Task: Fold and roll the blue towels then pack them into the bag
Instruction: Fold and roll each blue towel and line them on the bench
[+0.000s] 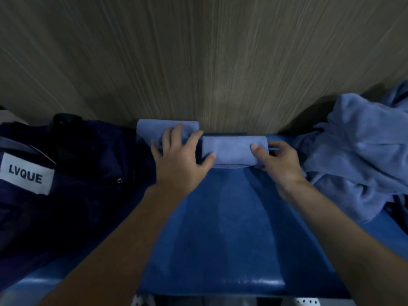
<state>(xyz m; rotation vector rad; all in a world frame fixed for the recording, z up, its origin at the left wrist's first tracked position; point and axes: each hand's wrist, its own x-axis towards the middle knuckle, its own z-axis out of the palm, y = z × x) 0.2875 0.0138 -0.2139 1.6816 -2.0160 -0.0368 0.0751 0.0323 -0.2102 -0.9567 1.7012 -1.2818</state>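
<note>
A rolled light-blue towel (234, 151) lies across the far edge of the blue seat (220, 228). My left hand (181, 160) grips its left end, thumb on the front of the roll, fingers spread over a second rolled towel (152, 129) lying just behind and to the left. My right hand (280, 162) grips the right end, thumb on top. A dark navy bag (84, 173) with a white "LVQUE" label (26, 175) sits at the left. Loose blue towels (362, 151) are heaped at the right.
A wood-grain wall (198, 51) rises straight behind the seat. The seat's front edge (209, 286) is near the bottom of the view, with a white dotted surface (304, 302) below it.
</note>
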